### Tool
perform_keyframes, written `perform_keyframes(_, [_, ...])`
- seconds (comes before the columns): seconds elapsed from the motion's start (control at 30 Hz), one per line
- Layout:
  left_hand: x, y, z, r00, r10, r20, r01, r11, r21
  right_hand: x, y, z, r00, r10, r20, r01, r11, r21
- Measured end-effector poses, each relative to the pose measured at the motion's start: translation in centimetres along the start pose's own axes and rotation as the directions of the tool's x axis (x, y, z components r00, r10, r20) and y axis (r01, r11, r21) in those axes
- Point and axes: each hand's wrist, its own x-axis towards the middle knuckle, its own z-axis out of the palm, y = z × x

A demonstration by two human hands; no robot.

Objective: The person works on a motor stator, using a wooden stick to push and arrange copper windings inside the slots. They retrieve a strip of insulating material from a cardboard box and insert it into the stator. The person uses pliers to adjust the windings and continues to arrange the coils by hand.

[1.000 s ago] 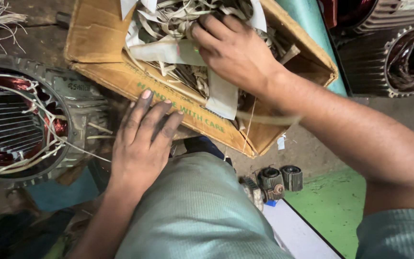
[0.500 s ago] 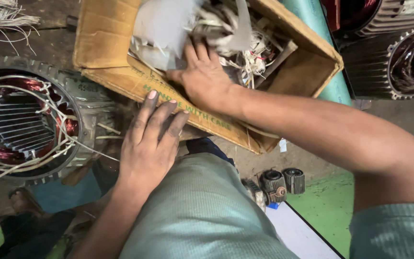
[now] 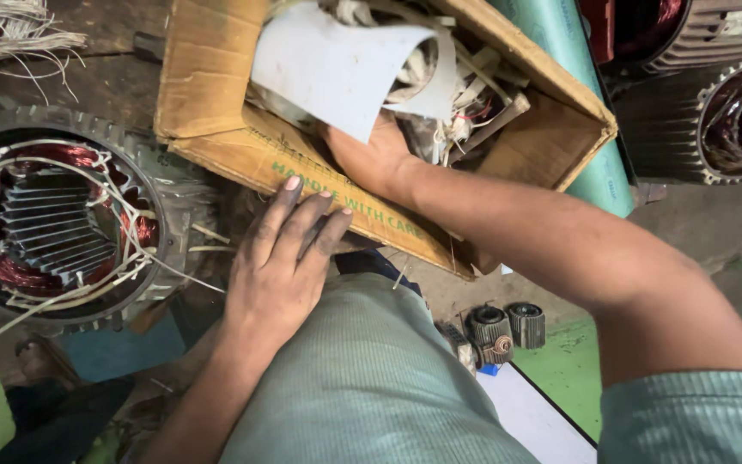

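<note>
White sheet [image 3: 337,73] now lifted, right hand [image 3: 371,159] deeper in cardboard box [image 3: 208,77] w/ scraps [image 3: 465,107].

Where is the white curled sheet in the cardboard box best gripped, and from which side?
Probably pinch the white sheet at its free lower corner, coming from the box's near wall. That corner sticks out over the cardboard box wall, clear of the tangled strips; the right hand is already beneath it.
</note>
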Motion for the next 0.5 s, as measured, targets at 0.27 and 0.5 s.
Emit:
perform_keyframes(0.27, [0.1,-0.3,0.4,0.999,0.02,-0.04,-0.019,1.0,0.011,-0.7,1.7,-1.2,0.958,-0.249,-0.14,0.276,0.934,0.228])
perform_keyframes(0.5, [0.6,-0.6,0.8,1.0,0.019,-0.022,-0.018,1.0,0.015,-2.6,4.8,-14.6,0.986,-0.015,0.168,-0.017,0.982,0.19])
